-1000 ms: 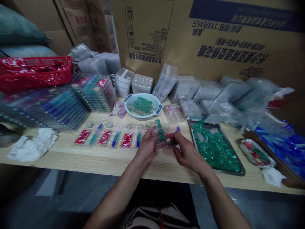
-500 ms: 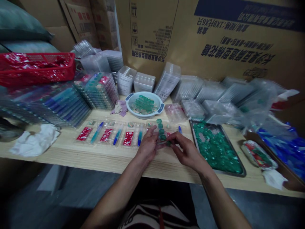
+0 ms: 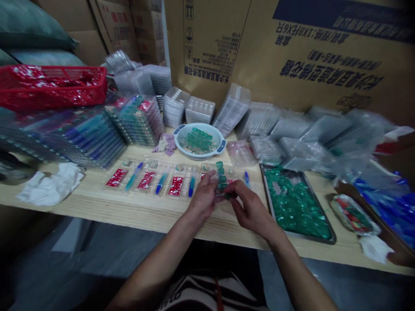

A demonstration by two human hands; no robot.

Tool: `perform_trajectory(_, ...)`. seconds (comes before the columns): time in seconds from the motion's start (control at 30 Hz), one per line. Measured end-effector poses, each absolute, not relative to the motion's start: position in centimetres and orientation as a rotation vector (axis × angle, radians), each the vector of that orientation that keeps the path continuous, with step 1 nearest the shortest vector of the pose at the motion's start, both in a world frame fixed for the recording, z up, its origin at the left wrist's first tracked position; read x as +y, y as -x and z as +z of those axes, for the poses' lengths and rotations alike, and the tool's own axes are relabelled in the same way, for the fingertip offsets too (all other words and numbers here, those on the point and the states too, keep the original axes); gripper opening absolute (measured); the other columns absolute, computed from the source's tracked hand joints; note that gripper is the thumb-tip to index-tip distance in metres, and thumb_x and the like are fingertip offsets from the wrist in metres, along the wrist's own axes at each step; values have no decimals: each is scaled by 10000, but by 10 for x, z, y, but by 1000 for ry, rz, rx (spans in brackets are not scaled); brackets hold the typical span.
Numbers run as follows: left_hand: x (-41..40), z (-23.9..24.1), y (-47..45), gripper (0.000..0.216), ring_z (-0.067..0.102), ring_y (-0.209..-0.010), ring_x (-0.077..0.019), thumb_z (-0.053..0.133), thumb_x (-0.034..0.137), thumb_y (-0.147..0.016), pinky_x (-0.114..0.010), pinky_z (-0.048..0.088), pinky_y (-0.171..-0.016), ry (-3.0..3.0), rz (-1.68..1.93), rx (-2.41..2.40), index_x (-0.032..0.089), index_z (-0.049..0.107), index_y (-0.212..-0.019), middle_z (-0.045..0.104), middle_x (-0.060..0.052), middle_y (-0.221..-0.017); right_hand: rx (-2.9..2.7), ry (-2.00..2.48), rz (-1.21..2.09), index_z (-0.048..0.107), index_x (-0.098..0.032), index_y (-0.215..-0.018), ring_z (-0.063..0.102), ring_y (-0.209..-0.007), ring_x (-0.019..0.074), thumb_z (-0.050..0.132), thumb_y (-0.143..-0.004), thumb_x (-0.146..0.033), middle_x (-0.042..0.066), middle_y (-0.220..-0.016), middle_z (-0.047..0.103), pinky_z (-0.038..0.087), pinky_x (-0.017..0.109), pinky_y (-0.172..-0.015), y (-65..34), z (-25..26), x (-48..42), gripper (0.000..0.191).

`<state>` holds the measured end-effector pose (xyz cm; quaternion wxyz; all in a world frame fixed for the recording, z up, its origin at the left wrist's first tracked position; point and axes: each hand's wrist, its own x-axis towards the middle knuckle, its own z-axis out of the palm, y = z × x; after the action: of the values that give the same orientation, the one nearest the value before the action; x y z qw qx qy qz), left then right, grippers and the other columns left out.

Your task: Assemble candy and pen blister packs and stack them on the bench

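My left hand is closed around a narrow clear plastic tray, much of it hidden by the fingers. A row of green wrapped pieces sits along the tray. At the tray's near end, my right hand pinches a small green piece, mostly covered by the fingertips. Behind and left of the hands lie clear blister packs, each with a red sachet and a blue pen-like tube. To the right, a metal tray holds many loose green pieces.
A light blue basin holds filled green strips. Stacked clear trays line the back before a large carton. At left are stacked filled packs, a red basket and white cloth. A box of blue items stands right.
The view has shifted slightly, so the scene sits a little further right. My right hand has moved slightly at the tray's near end; my left keeps its hold.
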<state>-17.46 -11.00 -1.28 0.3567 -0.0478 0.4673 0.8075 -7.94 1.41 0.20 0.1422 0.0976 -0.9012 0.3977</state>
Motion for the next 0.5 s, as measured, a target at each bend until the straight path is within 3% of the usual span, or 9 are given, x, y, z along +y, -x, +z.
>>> perform_trajectory(0.1,-109,-15,174,579,577,-611,-102,673,193,-825,-192,455,-542,126,2088,1211,178,512,-1381,649,-11,-830,-2708,-361,973,539,-206,-1099,544,-1056,244,413,-858,33,106,-1083,552,489,414,-910,79,5,7,361)
perform_trajectory(0.2,-110,-16,175,586,563,-593,-99,663,180,-818,-197,456,-548,122,2088,1214,174,513,-1385,640,-3,-805,-2771,-378,912,547,-196,-1093,546,-1056,256,402,-844,50,123,-1091,550,502,438,-911,79,5,4,379)
perform_trajectory(0.33,-111,-15,176,603,607,-635,-120,638,168,-822,-220,490,-570,148,2061,1228,167,483,-1404,676,-31,-870,-2691,-367,1053,540,-212,-1139,550,-1074,243,430,-870,23,103,-1091,563,497,425,-936,81,-1,10,373)
perform_trajectory(0.5,-111,-5,174,578,679,-744,-164,586,170,-867,-273,548,-651,98,2061,1247,174,439,-1426,718,-87,-987,-2576,-280,1157,538,-209,-1142,562,-960,203,485,-862,-14,70,-1040,557,491,347,-837,82,-3,14,345)
